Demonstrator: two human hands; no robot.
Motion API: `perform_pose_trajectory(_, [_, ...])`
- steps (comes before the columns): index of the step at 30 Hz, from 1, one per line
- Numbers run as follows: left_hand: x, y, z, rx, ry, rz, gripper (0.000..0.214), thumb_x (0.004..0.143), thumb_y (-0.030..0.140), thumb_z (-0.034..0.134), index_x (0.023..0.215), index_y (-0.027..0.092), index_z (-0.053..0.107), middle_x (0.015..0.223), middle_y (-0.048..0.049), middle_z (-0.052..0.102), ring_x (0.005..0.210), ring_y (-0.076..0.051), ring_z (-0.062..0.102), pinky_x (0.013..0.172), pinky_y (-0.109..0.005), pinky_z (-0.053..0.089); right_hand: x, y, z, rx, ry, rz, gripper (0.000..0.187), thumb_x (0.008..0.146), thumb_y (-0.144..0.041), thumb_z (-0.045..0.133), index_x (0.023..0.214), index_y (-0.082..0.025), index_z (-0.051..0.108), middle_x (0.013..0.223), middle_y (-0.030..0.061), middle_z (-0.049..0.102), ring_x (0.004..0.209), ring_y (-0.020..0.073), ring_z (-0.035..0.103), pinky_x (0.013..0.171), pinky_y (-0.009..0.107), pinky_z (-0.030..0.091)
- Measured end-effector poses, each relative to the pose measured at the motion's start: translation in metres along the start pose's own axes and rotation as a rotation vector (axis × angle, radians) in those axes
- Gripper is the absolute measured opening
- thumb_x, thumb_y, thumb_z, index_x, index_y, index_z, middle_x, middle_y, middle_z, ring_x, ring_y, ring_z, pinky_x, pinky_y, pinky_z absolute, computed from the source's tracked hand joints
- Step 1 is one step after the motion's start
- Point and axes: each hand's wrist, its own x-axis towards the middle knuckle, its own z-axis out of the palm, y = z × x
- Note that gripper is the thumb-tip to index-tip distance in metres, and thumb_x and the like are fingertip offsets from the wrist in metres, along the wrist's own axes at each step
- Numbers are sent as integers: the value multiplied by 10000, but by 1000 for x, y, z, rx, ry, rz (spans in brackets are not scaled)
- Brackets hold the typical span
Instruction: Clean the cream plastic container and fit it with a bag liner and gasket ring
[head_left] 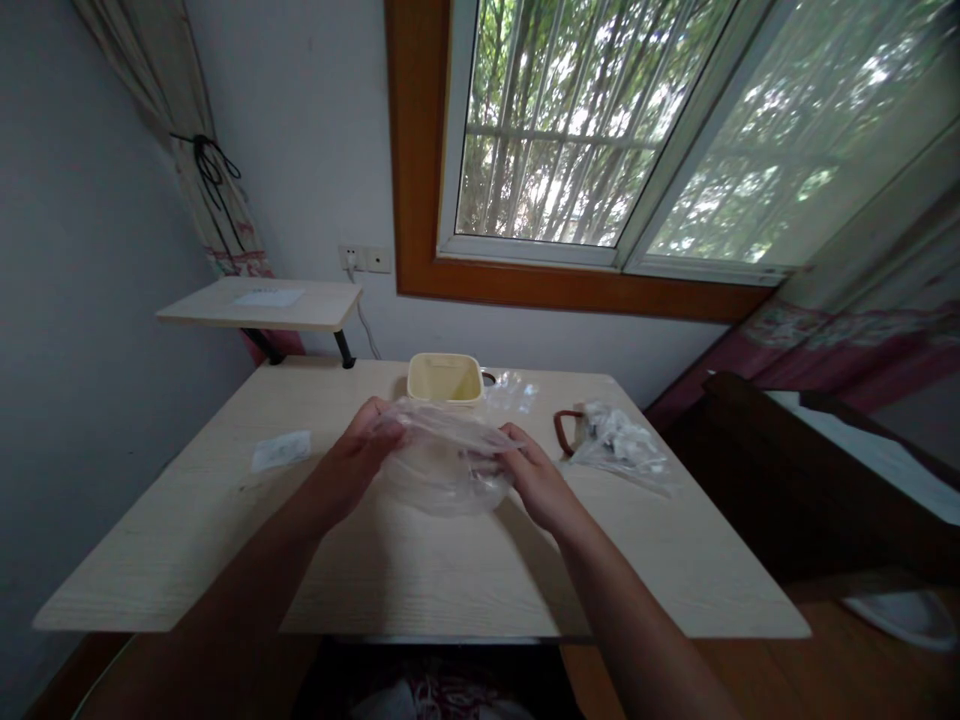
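My left hand (356,455) and my right hand (536,475) both grip a crumpled transparent plastic bag (450,470) above the light wood table (420,570), holding it between them. Just beyond the bag stands a cream-yellow plastic container (445,378), open at the top. A loose piece of transparent plastic (510,392) lies to its right. Closer to my right hand is a plastic bag of white items (616,440), with a brown loop handle (566,432) at its left end. A small flat packet (281,451) lies left of my left hand.
A small wall-mounted shelf (259,305) with a white paper on it sits beyond the table's far left corner, below a wall socket (364,258). A window (555,130) is above the far edge. Dark wooden furniture (787,470) stands to the right of the table.
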Motion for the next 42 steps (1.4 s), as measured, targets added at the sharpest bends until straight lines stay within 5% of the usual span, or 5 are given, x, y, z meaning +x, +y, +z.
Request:
perform_pose_trajectory(6, [-1,22,1,14,-5,235,488,870,500,690,1235,232,509,1489,-159,519,1398,-298,490,1150,-467,421,8,-39,0,267,132,-62,322,877,-513,627,789,-241,479,822,29,612,801,205,655,747,413,638])
perform_pose_trajectory(15, [19,59,-9,236,138,359,386,875,430,623,1192,209,614,1493,-114,522,1417,-327,448,1195,-477,342,25,-83,-3,134,262,-276,279,929,-533,496,896,-257,520,950,65,662,957,255,659,783,462,611])
perform_pose_trajectory(23, [86,44,-1,-265,214,173,260,854,317,578,1067,185,649,1158,-57,701,1160,-246,637,1040,-379,491,82,-75,-6,70,193,-301,446,929,-567,424,1174,-237,597,1169,89,707,1019,266,691,780,375,563])
perform_pose_trajectory(31, [129,13,-1,-628,160,-64,114,777,237,597,849,180,529,1005,-77,730,883,-197,717,877,-384,584,102,-49,-22,-404,193,-386,441,991,-509,365,1120,-271,713,1248,27,705,1235,222,588,1087,396,418])
perform_pose_trajectory(42, [152,-10,-3,-701,-27,-263,193,878,359,591,914,187,671,932,-106,761,1034,-306,716,985,-489,544,105,-55,-9,-116,-100,-270,586,977,-687,391,1286,-257,644,1207,70,737,1129,237,671,967,427,546])
